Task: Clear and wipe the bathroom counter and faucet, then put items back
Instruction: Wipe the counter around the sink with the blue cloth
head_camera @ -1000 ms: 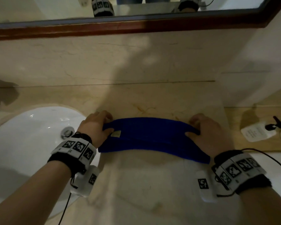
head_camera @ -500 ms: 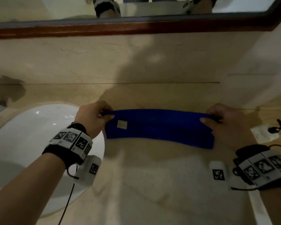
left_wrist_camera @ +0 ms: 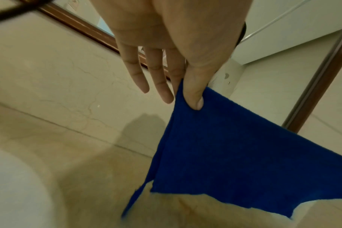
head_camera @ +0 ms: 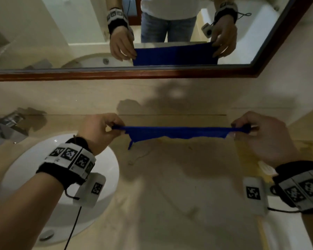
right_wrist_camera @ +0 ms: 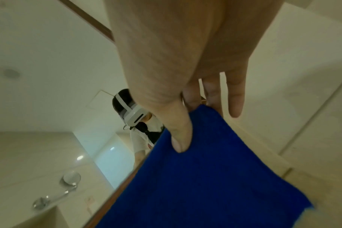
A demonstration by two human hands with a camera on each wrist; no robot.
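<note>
1. Your left hand (head_camera: 98,130) pinches the left top corner of the blue cloth (head_camera: 177,133); in the left wrist view the thumb presses the cloth (left_wrist_camera: 234,154) against a finger, while the other fingers (left_wrist_camera: 139,74) hang straight and loose.
2. Your right hand (head_camera: 264,136) pinches the right top corner the same way; the right wrist view shows the thumb on the near face of the cloth (right_wrist_camera: 205,177) and the spare fingers (right_wrist_camera: 234,95) extended behind it.
3. The cloth is stretched taut between both hands, lifted above the surface (head_camera: 170,186) and hanging down from its top edge; its lower edge is ragged and a small strip dangles at the left.
4. It hangs over the far part of the beige marble surface, just right of the white sink (head_camera: 34,159).
5. The metal faucet (head_camera: 5,127) stands at the far left, beside the sink.
6. The wood-framed mirror (head_camera: 152,73) on the far wall reflects both hands and the cloth.
7. Both wrists carry black bands with printed markers.
</note>
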